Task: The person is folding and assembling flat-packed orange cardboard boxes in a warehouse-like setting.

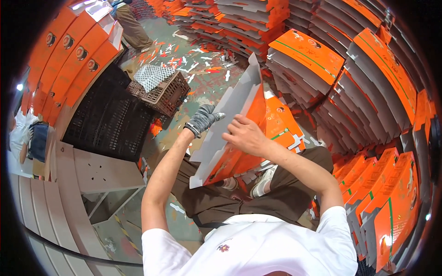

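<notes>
Both hands grip a flat orange-and-grey carton [239, 124]: gloved left hand [202, 118] curled behind it, bare right hand [244, 135] clasping its front.

We see both hands up on a flat orange-and-grey cardboard box blank [239, 124], held tilted above the lap. The left hand [205, 118], in a grey knitted glove, grips its grey edge; the bare right hand [245, 135] presses on the grey face. Stacks of matching orange cardboard blanks [368, 87] fan out to our right. A brown plastic crate [161, 92] sits on the scrap-littered floor [202, 69] ahead.
</notes>
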{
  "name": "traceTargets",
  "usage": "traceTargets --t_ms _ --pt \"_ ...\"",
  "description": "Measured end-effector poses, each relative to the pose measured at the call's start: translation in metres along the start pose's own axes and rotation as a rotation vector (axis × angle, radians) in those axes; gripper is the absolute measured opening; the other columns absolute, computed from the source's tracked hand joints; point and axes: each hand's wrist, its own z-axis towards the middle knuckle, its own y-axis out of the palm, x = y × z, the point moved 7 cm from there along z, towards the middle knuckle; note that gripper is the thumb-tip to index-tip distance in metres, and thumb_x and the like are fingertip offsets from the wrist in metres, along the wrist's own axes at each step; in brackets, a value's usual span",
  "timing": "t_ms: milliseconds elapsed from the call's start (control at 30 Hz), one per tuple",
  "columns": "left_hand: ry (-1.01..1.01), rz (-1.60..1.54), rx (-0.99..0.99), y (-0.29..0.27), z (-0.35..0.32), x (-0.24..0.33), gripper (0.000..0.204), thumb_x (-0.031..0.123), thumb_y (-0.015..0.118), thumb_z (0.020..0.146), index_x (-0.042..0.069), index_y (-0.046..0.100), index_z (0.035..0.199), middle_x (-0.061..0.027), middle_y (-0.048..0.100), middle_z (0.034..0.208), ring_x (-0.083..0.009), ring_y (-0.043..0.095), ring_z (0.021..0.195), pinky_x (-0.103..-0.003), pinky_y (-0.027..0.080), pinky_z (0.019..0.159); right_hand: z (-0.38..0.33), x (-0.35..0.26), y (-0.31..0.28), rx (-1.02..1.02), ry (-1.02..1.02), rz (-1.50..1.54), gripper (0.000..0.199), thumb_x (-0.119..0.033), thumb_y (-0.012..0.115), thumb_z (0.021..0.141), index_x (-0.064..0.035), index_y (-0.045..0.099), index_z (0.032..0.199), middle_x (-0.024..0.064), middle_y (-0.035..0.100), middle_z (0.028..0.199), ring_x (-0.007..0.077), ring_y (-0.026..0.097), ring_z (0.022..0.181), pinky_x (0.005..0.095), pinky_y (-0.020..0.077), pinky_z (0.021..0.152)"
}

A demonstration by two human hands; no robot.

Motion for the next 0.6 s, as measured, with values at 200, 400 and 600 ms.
traceTargets --t_ms 200,400,600 --pt "0.207 0.054 -0.019 -0.008 0.008 -0.004 0.034 0.032 0.061 0.076 -0.001 0.057 0.084 -0.0213 0.055 0.074 -0.0357 0.052 0.068 -0.038 0.041 0.064 -0.018 0.038 -0.026 0.038 0.119 -0.238 0.019 -0.03 0.056 0.07 -0.012 0.05 0.073 0.0052 0.047 0.071 0.0205 0.051 0.078 0.0353 0.0367 0.085" --pt "0.245 0.188 -0.027 -0.002 0.013 0.035 0.038 0.036 0.058 0.078 -0.001 0.058 0.086 -0.0217 0.056 0.076 -0.0364 0.053 0.073 -0.038 0.041 0.066 -0.033 0.056 -0.014 0.05 0.186 -0.279 0.019 -0.031 0.057 0.071 -0.012 0.051 0.07 0.0043 0.048 0.068 0.0185 0.05 0.071 0.0333 0.0374 0.073" --pt "0.281 0.178 -0.01 0.043 0.027 -0.002 0.041 0.035 0.057 0.079 0.002 0.057 0.103 -0.021 0.059 0.091 -0.0344 0.055 0.086 -0.038 0.042 0.075 -0.066 0.068 0.042 -0.006 0.24 -0.176 0.024 -0.035 0.058 0.072 -0.0125 0.052 0.069 0.0036 0.051 0.064 0.0189 0.051 0.066 0.0322 0.0347 0.065"
